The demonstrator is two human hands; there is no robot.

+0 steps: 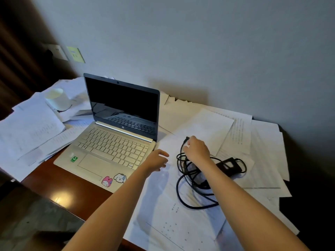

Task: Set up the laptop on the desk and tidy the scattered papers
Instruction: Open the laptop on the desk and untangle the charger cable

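A silver laptop stands open on the brown desk, its screen dark and stickers on the palm rest. White papers lie scattered all over the desk, to the left and right of the laptop. On the papers to the right lies a black charger cable in loose coils with its power brick. My right hand pinches the cable near its plug end. My left hand hovers open beside the laptop's right front corner, holding nothing.
A white cup sits on the paper pile at the back left. Wall sockets are on the wall to the left, beside a dark curtain. The desk's front edge runs near the bottom left, with floor below.
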